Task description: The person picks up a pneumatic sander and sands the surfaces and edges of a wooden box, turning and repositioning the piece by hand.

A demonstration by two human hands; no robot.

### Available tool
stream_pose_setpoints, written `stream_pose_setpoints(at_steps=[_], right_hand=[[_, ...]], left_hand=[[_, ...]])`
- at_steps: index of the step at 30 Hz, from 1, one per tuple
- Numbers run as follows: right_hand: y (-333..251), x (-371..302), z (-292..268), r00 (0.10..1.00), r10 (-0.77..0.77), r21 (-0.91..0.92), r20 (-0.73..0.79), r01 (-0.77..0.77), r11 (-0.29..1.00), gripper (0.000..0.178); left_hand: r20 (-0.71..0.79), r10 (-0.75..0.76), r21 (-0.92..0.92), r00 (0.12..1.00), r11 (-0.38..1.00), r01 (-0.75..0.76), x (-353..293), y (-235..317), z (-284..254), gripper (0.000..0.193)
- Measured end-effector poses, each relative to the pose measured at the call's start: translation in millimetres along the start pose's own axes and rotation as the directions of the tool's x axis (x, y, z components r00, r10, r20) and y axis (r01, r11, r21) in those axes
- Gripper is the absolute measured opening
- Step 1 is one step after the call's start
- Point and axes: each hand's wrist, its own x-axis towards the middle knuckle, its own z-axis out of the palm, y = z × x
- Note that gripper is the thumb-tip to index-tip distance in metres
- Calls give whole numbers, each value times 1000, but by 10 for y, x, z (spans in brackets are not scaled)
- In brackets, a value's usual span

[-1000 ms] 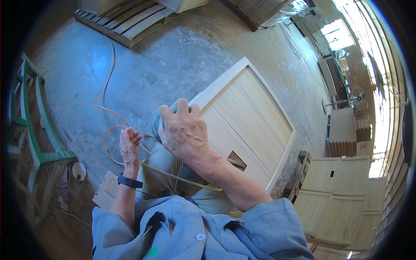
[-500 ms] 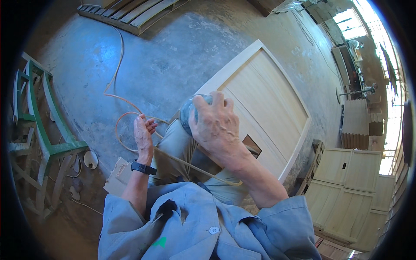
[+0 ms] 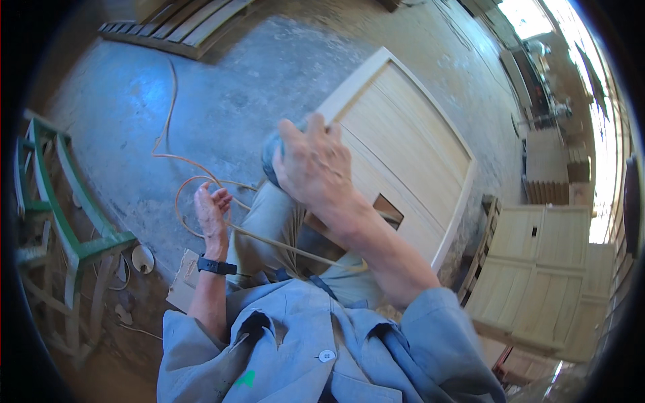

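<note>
My right hand (image 3: pixel 316 164) is wrapped over a dark teal, rounded palm sander (image 3: pixel 270 158), at the near left edge of a pale wooden panel (image 3: pixel 413 134). Its underside is hidden, so I cannot tell whether it touches the frame. The panel has a raised border, a long seam and a small rectangular cutout. My left hand (image 3: pixel 213 208) hovers over the floor beside my knee, palm up, fingers loosely bent and apart, with nothing seen in it. A thin tan hose (image 3: pixel 295 250) runs across my lap and loops around near that hand.
On the left stands a green-edged wooden frame (image 3: pixel 101 247), with pale round discs (image 3: pixel 142 259) on the floor by it. A slatted pallet (image 3: pixel 178 47) lies at the far left. Stacked pale panels (image 3: pixel 527 269) are at the right. A broken board piece (image 3: pixel 183 281) lies beside my left forearm.
My right hand has shifted left and slightly farther away with the sander. My left hand has changed little, its fingers a bit more spread. The whole view has turned slightly.
</note>
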Motion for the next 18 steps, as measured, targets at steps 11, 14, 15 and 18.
stream_pose_setpoints(at_steps=[11, 14, 15, 18], right_hand=[[231, -632, -303, 989, 131, -52, 73, -128, 990, 24], [367, -1005, -378, 983, 180, -96, 31, -176, 980, 24], [402, -1115, -376, 984, 177, -128, 3, -175, 976, 23], [458, -1342, -453, 959, 283, -157, -26, -284, 946, 24]], left_hand=[[19, -62, 21, 998, 998, 62, -50, -46, -74, 59], [65, -79, 28, 995, 997, 77, -63, -68, 15, 59], [72, -90, 26, 993, 996, 88, -75, -68, 34, 59], [98, -92, 23, 991, 996, 90, -83, -37, 28, 59]])
